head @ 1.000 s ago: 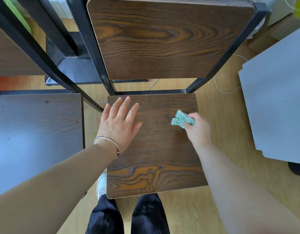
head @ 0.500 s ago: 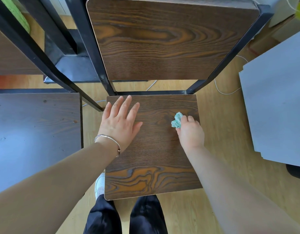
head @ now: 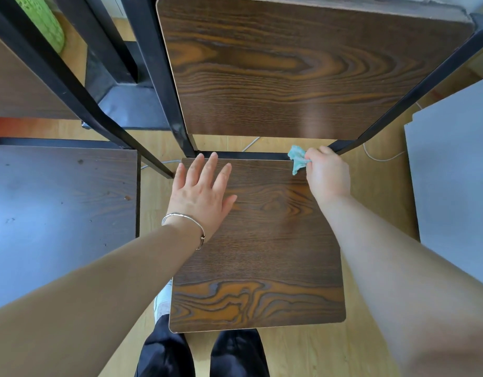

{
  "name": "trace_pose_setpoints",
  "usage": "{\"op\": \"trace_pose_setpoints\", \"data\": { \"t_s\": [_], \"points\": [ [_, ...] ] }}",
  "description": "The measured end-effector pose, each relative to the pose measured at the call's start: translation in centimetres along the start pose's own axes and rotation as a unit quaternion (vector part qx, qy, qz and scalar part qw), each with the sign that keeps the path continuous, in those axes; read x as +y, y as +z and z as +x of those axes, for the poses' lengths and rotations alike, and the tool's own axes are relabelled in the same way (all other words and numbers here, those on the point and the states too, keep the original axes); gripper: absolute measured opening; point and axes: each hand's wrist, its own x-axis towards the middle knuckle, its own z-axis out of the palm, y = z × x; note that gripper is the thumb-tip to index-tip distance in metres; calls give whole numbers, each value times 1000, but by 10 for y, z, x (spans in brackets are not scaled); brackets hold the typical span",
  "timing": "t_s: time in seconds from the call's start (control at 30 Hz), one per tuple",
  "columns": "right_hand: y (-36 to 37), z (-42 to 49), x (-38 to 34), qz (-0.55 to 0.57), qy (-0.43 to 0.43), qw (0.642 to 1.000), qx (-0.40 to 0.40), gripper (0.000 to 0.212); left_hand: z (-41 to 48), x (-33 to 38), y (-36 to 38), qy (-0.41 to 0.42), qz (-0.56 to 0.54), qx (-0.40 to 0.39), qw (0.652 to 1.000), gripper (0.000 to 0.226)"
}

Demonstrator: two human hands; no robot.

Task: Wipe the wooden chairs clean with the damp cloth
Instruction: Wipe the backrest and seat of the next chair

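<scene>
Wooden chair seat (head: 262,240): right hand (head: 327,178), pinching teal cloth (head: 297,160), has swept from centre to the 1 o'clock corner, extending coverage; left hand (head: 202,194) braces, fingers spread flat.

No writing, label, brand mark, number or sign can be read on anything in view.
</scene>
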Motion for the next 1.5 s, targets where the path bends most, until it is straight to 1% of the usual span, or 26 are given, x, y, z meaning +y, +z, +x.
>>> {"op": "trace_pose_setpoints", "data": {
  "t_s": [0.1,0.2,0.23,0.3,0.4,0.5,0.67,0.8,0.83,0.93,1.0,1.17,1.27,1.33,1.5],
  "points": [
    [-2,12,-6,-39,1,999,-25,15,2,0,3,2,2,-6,1000,64],
    [-4,21,-14,-71,11,996,-49,25,3,3,5,9,4,-15,1000,64],
    [-3,24,-16,-76,13,996,-55,23,3,4,6,12,3,-16,1000,64],
    [0,32,-17,-78,24,994,-71,12,4,5,7,16,2,-15,1000,64],
    [8,44,-13,-80,33,990,-111,15,4,6,8,16,2,-15,1000,64],
    [12,58,-8,-97,12,983,-158,14,5,6,9,14,1,-15,1000,64],
    [19,65,-1,-117,-4,979,-165,16,6,10,12,14,0,-19,1000,64],
    [22,65,3,-127,8,979,-160,13,5,12,13,17,-6,-20,1000,63],
    [22,66,2,-120,13,979,-164,14,4,12,13,19,-6,-21,1000,63],
    [21,66,-2,-64,47,981,-179,34,3,10,15,17,-8,-24,1000,63],
    [21,65,-5,-56,60,981,-173,42,2,8,17,14,-11,-23,1000,63],
    [20,62,-11,-52,85,979,-176,39,-1,4,28,4,-15,-22,1000,63],
    [19,63,-12,-63,71,978,-183,35,-1,2,34,-4,-15,-25,1000,66],
    [18,66,-11,-60,62,976,-202,35,0,1,36,-5,-14,-26,1000,68],
    [12,68,-19,-2,53,975,-217,35,-3,-5,41,-11,-18,-28,999,67]
  ]
}}
